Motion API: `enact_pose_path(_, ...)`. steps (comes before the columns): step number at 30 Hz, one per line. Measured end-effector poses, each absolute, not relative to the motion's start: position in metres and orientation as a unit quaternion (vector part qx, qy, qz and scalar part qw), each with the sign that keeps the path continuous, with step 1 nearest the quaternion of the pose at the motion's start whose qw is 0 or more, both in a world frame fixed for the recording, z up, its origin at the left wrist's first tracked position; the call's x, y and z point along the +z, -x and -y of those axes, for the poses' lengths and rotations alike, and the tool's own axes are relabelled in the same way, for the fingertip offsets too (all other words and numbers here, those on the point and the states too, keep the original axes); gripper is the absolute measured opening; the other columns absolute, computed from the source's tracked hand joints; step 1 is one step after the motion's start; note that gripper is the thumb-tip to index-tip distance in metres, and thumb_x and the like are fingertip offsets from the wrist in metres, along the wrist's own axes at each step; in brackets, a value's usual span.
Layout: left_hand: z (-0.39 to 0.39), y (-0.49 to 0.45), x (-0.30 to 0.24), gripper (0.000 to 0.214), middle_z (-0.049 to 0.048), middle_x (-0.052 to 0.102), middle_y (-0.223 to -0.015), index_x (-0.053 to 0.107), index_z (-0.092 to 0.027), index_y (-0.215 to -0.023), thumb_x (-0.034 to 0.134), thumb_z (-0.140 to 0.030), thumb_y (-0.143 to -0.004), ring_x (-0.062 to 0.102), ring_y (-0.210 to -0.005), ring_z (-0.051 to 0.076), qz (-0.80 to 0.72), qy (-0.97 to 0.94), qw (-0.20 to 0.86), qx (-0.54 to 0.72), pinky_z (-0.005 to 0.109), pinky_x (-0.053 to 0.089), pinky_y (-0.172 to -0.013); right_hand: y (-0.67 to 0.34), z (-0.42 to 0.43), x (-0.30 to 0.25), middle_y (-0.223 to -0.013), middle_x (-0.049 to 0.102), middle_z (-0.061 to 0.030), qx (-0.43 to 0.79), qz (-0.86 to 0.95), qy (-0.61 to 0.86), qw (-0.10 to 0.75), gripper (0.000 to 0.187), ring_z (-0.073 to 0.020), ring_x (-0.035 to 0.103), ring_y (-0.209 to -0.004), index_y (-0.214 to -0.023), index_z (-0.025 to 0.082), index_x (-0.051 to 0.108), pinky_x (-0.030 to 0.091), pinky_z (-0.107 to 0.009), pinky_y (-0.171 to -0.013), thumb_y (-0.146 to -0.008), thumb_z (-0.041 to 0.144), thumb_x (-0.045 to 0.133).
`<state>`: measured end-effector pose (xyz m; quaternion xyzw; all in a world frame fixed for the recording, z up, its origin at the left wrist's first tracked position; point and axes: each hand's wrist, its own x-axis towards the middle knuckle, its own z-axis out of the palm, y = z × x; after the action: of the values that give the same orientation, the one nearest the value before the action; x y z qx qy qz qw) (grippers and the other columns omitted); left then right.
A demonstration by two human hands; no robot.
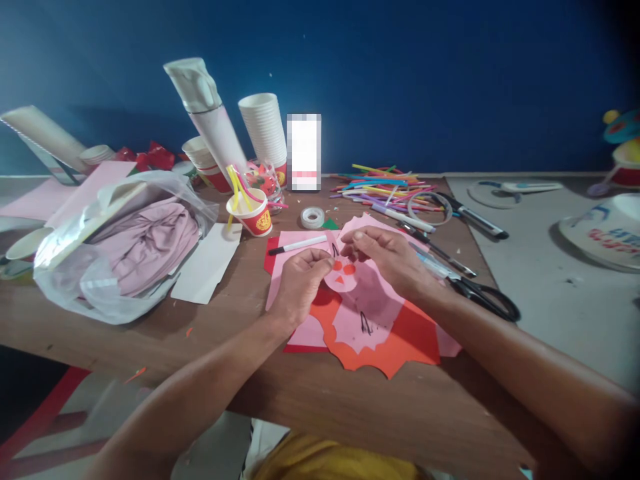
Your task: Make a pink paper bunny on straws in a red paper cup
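My left hand (306,279) pinches the left edge of a small pink paper face cutout (341,283). Two round orange pieces and an orange triangle sit on the cutout, with a dark mark near its top. My right hand (379,252) is at the cutout's upper right, thumb and fingers drawn together; whatever is between them cannot be made out. Beneath both hands lie pink paper sheets (367,320) and a scalloped orange paper piece (370,357). A black-and-white marker (297,246) rests on the pink paper, just beyond my left hand.
Scissors (487,297), pens and a cutter (475,220) lie to the right. Behind are a tape roll (313,217), colourful pipe cleaners (385,183), a phone (304,152) and stacked paper cups (265,127). A plastic bag (120,247) with pink cloth takes up the left.
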<state>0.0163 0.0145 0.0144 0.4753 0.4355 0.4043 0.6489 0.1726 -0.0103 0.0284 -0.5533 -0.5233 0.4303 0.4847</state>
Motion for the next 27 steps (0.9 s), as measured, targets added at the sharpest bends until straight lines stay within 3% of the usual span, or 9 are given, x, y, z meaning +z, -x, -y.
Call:
enact_pose_path(3, -0.0151, -0.0159, 0.0146, 0.005, -0.0022, 0.055, -0.061, 0.058, -0.015, -0.066, 0.062, -0.019, -0.066, 0.049, -0.059, 0.009, -0.439, -0.479, 0.646, 0.401, 0.024, 0.037, -0.06, -0.1719, 0.0112, 0.0292, -0.07, 0.062, -0.0013, 0.427, 0.536, 0.567, 0.458, 0.023, -0.0125, 0.056, -0.066, -0.075, 0.016, 0.063, 0.043, -0.027, -0.063, -0.08, 0.036, 0.053)
enact_pose_path(9, -0.0142, -0.017, 0.0159, 0.006, -0.0041, 0.051, -0.057, 0.057, -0.015, -0.064, 0.062, -0.019, -0.066, 0.044, -0.055, 0.007, -0.438, -0.483, 0.642, 0.403, 0.021, 0.034, -0.056, -0.1667, 0.0132, 0.0273, -0.067, 0.063, -0.0002, 0.447, 0.55, 0.561, 0.428, 0.011, -0.0114, 0.055, -0.062, -0.071, 0.017, 0.062, 0.043, -0.024, -0.06, -0.074, 0.026, 0.056)
enact_pose_path(19, -0.0132, -0.0153, 0.0154, 0.006, -0.0044, 0.052, -0.059, 0.058, -0.016, -0.067, 0.061, -0.022, -0.068, 0.043, -0.055, 0.007, -0.42, -0.476, 0.674, 0.378, 0.02, 0.033, -0.053, -0.1653, 0.0142, 0.032, -0.063, 0.06, 0.0012, 0.388, 0.592, 0.582, 0.4, 0.013, -0.0109, 0.053, -0.06, -0.066, 0.016, 0.06, 0.04, -0.023, -0.057, -0.074, 0.022, 0.051)
enact_pose_path(27, -0.0127, -0.0173, 0.0182, 0.01, -0.0032, 0.055, -0.058, 0.058, -0.015, -0.06, 0.065, -0.021, -0.063, 0.046, -0.057, 0.008, -0.436, -0.496, 0.639, 0.395, 0.021, 0.034, -0.057, -0.1641, 0.016, 0.0312, -0.064, 0.061, 0.0004, 0.394, 0.596, 0.577, 0.396, 0.014, -0.0121, 0.054, -0.06, -0.068, 0.017, 0.06, 0.04, -0.024, -0.057, -0.075, 0.024, 0.051)
